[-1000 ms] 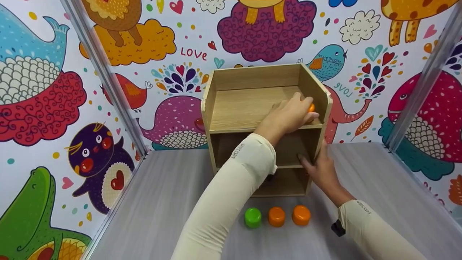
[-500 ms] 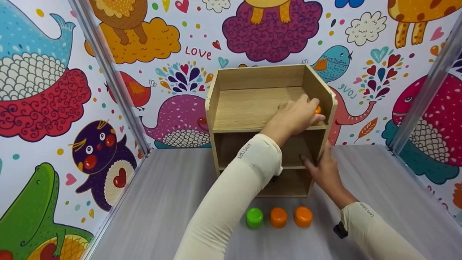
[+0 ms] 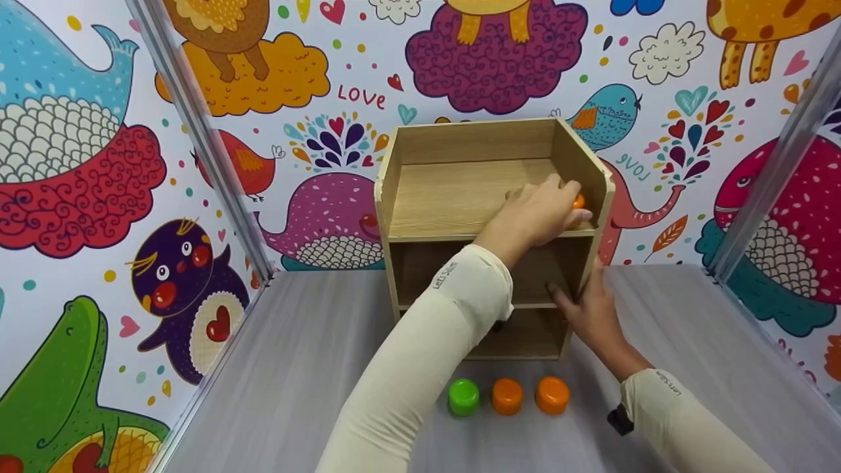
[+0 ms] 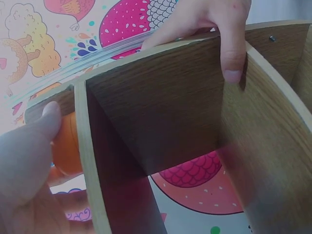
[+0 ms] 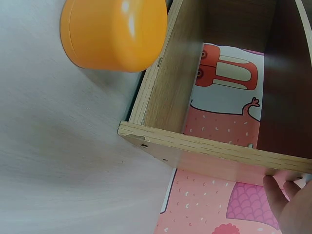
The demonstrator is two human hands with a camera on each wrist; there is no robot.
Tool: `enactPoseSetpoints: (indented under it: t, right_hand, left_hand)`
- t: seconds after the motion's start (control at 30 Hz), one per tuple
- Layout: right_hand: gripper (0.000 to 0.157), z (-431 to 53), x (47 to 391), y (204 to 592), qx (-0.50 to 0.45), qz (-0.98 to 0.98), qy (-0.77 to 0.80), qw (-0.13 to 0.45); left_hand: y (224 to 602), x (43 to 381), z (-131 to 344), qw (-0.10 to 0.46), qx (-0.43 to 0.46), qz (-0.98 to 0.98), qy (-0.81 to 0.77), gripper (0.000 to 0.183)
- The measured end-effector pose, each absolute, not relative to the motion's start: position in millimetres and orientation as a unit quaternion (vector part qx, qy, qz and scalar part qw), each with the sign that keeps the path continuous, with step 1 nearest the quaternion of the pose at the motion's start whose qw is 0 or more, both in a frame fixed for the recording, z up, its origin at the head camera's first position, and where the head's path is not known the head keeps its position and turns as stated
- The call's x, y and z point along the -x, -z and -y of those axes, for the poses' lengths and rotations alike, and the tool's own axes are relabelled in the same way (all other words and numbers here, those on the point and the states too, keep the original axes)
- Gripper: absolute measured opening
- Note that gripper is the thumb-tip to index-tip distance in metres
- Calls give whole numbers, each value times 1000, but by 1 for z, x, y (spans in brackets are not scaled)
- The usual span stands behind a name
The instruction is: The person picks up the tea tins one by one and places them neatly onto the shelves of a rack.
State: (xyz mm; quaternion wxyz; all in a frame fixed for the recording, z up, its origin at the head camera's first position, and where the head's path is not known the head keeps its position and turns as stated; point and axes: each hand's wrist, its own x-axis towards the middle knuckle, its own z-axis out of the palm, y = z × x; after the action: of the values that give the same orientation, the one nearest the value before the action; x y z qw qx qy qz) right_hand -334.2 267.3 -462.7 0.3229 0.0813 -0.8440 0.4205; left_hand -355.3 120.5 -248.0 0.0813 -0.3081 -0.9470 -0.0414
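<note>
A small wooden shelf unit (image 3: 473, 190) stands on the table with an open top tray and two compartments below. My left hand (image 3: 535, 207) is over the right end of the top tray and holds an orange rounded cylinder (image 3: 578, 202), mostly hidden in the head view. In the left wrist view, the left thumb lies against that orange cylinder (image 4: 67, 148), beside the tray's side wall. My right hand (image 3: 594, 312) grips the unit's right side panel, thumb inside and fingers outside. The right wrist view shows fingertips (image 5: 277, 192) touching the panel's outer face.
On the table (image 3: 315, 341) in front of the unit, a green cylinder (image 3: 464, 397) and two orange ones, a middle one (image 3: 506, 396) and a right one (image 3: 552, 395), stand in a row. Printed walls (image 3: 355, 52) enclose the back and sides.
The head view has shifted slightly, so everything appears a little further right. Both hands keep their places on the cylinder and the side panel.
</note>
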Motion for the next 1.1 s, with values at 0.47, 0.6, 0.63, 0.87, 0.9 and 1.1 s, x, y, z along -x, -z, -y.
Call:
enactPoseSetpoints:
  t: [0.47,0.6,0.63,0.87,0.9,1.1]
  right_hand:
    - [92,-269,335,463,-92,842,-425,320]
    - [92,-268,334,463,-89,843,-421,322]
    - [92,-268,334,463,-87,844,-420,323]
    - [93,-268,333,464,-81,848,-416,318]
    - [93,-268,333,464,-82,848,-417,315]
    - [93,-269,333,464,-82,850,-424,300]
  left_hand:
    - [244,353,-109,90,308,944,78,60]
    - [238,347,-100,114,309,942,67,61]
    - [237,346,-97,119,309,941,64,61]
    - [227,331,-79,142,319,936,46,62]
    - [226,328,-76,144,321,935,44,62]
    - [228,313,-65,159,335,928,24,59]
